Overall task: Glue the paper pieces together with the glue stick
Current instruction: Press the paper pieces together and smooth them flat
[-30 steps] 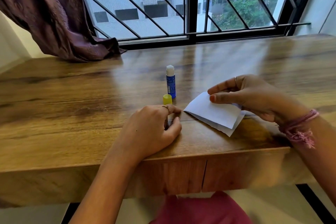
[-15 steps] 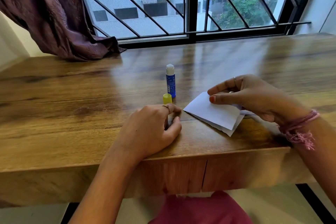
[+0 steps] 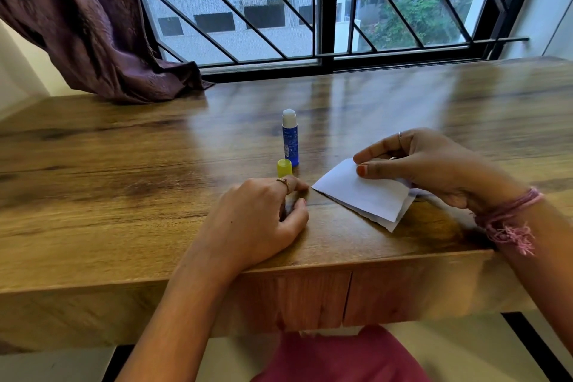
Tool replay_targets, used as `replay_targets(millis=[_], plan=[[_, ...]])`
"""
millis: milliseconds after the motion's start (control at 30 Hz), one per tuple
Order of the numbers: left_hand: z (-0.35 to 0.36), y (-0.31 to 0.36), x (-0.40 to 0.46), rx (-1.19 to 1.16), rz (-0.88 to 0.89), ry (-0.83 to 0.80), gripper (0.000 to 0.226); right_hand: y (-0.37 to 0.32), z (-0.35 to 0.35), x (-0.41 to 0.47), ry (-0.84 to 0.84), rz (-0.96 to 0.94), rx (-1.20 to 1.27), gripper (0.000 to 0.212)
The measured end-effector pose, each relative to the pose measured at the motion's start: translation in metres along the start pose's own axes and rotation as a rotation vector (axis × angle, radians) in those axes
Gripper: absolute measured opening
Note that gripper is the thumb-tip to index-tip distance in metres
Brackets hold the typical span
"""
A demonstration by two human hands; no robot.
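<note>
Your table (image 3: 124, 195) is brown wood, smooth and shiny. The paper pieces (image 3: 362, 192) look white, thin and matt. Your glue stick (image 3: 290, 141) is shiny blue plastic, its cap (image 3: 284, 168) yellow plastic. The curtain (image 3: 93, 25) is soft purple cloth.

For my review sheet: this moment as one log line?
glue stick upright, uncapped | cap beside it | right hand pinching paper pieces | left hand resting on table
</note>
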State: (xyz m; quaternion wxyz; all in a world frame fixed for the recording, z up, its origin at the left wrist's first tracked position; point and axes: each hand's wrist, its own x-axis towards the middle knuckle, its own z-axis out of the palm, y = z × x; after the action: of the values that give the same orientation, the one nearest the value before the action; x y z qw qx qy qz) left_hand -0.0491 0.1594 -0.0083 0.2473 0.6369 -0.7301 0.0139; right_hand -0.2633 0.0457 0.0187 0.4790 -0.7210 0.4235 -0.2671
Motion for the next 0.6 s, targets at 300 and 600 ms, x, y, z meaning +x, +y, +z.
replay_targets(millis=[300,600], plan=[[-0.0027,0.002,-0.0011,-0.003,0.03,-0.005,0.034,0.0023,-0.0009,0.0019,0.005,-0.01,-0.028,0.02],[-0.0021,0.0012,-0.0014,0.051,0.021,-0.023,0.036,0.0006,0.0027,-0.0003,0.016,-0.021,0.042,0.014]])
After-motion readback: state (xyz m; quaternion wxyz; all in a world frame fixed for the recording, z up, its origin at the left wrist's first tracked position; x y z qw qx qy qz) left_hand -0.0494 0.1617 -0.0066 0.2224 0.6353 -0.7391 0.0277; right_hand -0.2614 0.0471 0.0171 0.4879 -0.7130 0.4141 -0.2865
